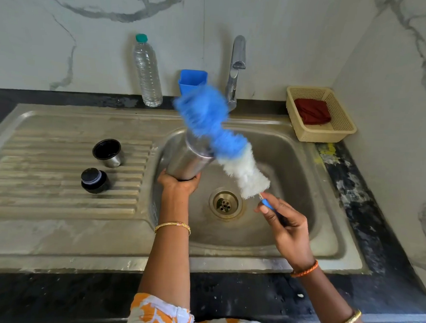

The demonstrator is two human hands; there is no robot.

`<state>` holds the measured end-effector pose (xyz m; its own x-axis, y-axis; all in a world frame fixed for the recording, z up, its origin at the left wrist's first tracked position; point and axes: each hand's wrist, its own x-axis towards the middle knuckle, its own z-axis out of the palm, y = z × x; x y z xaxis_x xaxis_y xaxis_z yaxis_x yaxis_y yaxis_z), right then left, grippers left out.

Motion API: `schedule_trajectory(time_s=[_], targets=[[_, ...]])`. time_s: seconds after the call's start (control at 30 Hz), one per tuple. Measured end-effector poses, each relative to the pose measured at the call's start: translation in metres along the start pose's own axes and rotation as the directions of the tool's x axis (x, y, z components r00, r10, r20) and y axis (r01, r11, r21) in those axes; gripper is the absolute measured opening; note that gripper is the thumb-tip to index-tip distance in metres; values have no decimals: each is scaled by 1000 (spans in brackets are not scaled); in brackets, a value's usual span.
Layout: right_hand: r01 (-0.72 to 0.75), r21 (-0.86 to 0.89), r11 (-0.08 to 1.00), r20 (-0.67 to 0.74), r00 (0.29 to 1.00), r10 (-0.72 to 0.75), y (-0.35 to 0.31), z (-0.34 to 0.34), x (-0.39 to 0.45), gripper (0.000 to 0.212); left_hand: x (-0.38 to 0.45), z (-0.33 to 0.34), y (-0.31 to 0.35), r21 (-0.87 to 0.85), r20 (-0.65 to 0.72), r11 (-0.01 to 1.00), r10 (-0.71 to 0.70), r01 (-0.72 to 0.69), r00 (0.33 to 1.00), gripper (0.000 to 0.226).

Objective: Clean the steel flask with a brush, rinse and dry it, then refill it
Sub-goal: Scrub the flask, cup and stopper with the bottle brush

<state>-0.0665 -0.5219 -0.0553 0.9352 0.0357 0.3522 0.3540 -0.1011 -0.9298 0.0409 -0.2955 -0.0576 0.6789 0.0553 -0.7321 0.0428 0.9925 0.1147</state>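
My left hand [178,183] grips the base of the steel flask [188,158], which tilts over the sink basin [288,171] with its open mouth pointing away from me. My right hand [284,223] holds the blue handle of a long bottle brush [223,137]. The brush has blue bristles at the tip and white ones lower down. It lies outside the flask, slanting across its mouth, and its tip is blurred. The flask's steel cup [107,152] and black stopper [94,180] stand on the draining board.
A tap [236,70] rises behind the basin, with no water running. A blue holder [192,81] and a clear plastic water bottle [147,72] stand by the wall. A beige basket [319,114] with a dark red cloth [312,111] sits at the back right. The drain [225,204] lies between my hands.
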Motion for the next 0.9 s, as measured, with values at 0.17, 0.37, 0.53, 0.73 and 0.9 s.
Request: schedule_trajectory(time_s=[0.17, 0.37, 0.53, 0.73, 0.9], targets=[[-184, 143, 972, 34, 983, 181, -10, 26, 15, 24, -2, 11, -10, 20, 15, 998, -59, 59, 998, 35], [-271, 147, 951, 84, 962, 261, -36, 22, 52, 31, -2, 4, -18, 151, 68, 982, -121, 110, 990, 46], [-123, -166, 979, 135, 980, 146, -52, -6, 61, 24, 6, -2, -10, 131, 48, 991, -24, 17, 999, 39], [38, -284, 958, 84, 996, -14, -32, 9, 28, 31, -1, -4, -7, 92, 0, 996, 4, -4, 1000, 40], [-75, -280, 957, -42, 997, 66, -29, 5, 50, 32, -10, 2, -11, 108, 38, 994, -34, 30, 999, 38]])
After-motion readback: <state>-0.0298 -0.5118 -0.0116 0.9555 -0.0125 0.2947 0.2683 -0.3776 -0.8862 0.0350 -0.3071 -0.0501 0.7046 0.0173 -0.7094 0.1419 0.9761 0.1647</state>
